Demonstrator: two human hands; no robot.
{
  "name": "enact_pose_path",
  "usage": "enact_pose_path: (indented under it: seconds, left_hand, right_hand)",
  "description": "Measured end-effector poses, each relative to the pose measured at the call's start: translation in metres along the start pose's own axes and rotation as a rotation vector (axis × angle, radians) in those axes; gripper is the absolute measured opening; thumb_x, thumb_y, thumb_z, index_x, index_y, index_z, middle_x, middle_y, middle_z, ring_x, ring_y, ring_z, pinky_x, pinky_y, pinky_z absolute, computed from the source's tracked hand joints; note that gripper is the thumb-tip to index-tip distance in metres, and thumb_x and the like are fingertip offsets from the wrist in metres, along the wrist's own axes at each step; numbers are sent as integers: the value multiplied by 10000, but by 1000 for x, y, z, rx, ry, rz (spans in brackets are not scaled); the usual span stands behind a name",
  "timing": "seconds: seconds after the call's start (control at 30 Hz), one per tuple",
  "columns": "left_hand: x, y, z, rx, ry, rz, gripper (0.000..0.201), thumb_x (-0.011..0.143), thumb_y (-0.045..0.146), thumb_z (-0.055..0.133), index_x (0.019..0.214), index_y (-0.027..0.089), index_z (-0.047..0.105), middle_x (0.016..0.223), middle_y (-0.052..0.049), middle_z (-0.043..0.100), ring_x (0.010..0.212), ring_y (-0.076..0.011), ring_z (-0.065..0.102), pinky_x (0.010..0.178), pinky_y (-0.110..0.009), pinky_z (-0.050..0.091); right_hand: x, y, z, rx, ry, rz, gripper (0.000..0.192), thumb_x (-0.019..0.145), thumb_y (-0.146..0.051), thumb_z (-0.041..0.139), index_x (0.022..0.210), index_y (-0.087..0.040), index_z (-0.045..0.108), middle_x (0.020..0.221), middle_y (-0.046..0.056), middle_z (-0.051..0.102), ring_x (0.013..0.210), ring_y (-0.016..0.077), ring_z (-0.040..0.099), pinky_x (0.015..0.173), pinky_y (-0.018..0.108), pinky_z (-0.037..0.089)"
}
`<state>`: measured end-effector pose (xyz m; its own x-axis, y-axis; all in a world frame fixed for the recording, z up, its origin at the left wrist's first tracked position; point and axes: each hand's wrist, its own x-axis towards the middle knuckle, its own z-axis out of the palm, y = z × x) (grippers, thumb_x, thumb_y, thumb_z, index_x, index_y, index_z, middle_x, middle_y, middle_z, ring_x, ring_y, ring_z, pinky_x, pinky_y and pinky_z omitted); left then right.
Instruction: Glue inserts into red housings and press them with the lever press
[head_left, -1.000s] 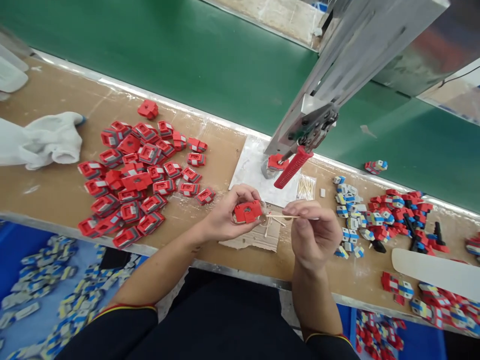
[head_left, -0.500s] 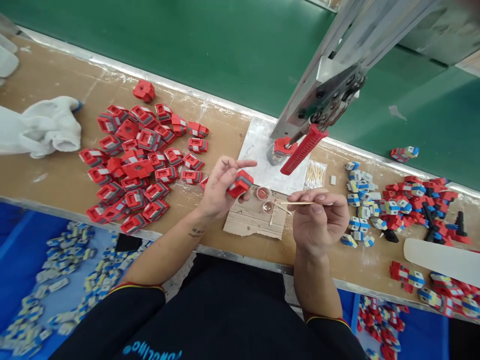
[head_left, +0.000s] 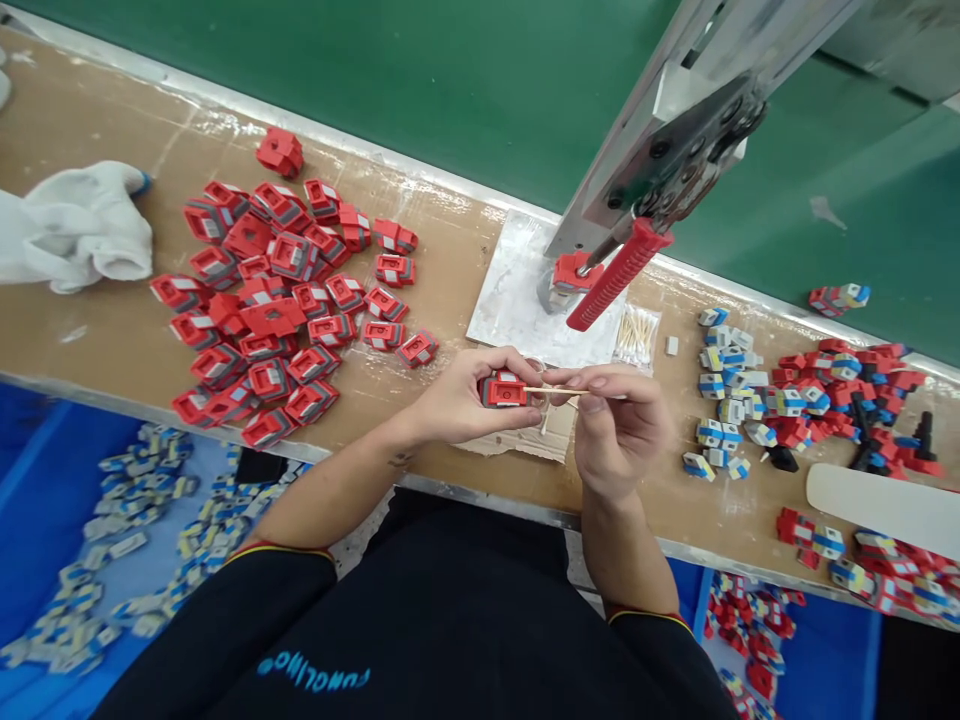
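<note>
My left hand (head_left: 454, 400) grips a red and grey plastic part (head_left: 508, 392), its recessed face turned up. Pinched in my right hand (head_left: 619, 430) is a thin cotton swab (head_left: 556, 391), whose far end reaches the edge of the recess; whether it touches inside I cannot tell. Beneath both hands lies a piece of cardboard (head_left: 555, 440). The small cups on it are mostly hidden by my fingers. Just beyond, a metal clamp with a red handle (head_left: 619, 275) presses on another red part (head_left: 574, 272).
A heap of red parts (head_left: 262, 320) spreads across the left of the bench, beside a white glove (head_left: 94, 225). Cotton swabs (head_left: 636, 335) lie right of the clamp. White-blue pieces (head_left: 720, 385) and red assemblies (head_left: 814, 400) cover the right. Blue bins (head_left: 45, 500) stand below.
My hands have come together over the cardboard. The red part has turned recess-up in my left hand, and the swab in my right has moved left to meet it.
</note>
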<state>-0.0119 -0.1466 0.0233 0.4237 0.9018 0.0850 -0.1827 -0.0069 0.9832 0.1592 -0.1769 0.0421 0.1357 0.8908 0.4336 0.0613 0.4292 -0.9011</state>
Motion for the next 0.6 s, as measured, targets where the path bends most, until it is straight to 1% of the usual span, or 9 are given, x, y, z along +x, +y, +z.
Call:
enact_pose_path:
  seconds: [0.1, 0.2, 0.37, 0.43, 0.6]
  left_hand:
    - [-1, 1, 2, -2, -24, 19, 231, 763, 239, 885, 927, 154, 747, 1016, -91, 821, 922, -218, 796, 809, -292, 636]
    - [-1, 1, 2, 3, -20, -7, 248, 759, 238, 880, 961, 149, 768, 997, -83, 819, 892, -216, 793, 780, -284, 633]
    - [-1, 2, 2, 11, -22, -18, 247, 759, 260, 891, 951, 152, 778, 897, -61, 796, 884, -222, 784, 772, -278, 624]
    - [0, 2, 3, 4, -17, -9, 239, 761, 251, 890, 942, 151, 771, 874, -53, 787, 879, -219, 780, 771, -273, 619]
    - [0, 1, 3, -22, -14, 7, 196, 769, 194, 850, 929, 140, 751, 909, -50, 792, 831, -182, 766, 747, -244, 605]
  right_hand:
    - [-1, 1, 1, -16, -68, 8, 68, 1005, -334, 684, 958, -285, 675, 871, 10, 732, 840, 226, 809, 789, 439, 693]
    - [-2, 1, 1, -19, -83, 8, 36, 1003, -284, 680, 970, -291, 691, 882, 12, 740, 849, 224, 809, 794, 435, 682]
    - [-3, 1, 1, -84, -86, -5, 52, 1005, -303, 676, 957, -289, 694, 858, 14, 743, 840, 231, 809, 764, 430, 681]
    - [-3, 2, 1, -84, -97, -22, 48, 1008, -276, 672, 973, -293, 699, 867, 12, 749, 852, 227, 810, 772, 420, 680]
    - [-4, 6, 0, -73, -128, -81, 117, 1008, -191, 662, 1041, -291, 714, 896, 14, 765, 886, 226, 820, 791, 416, 698]
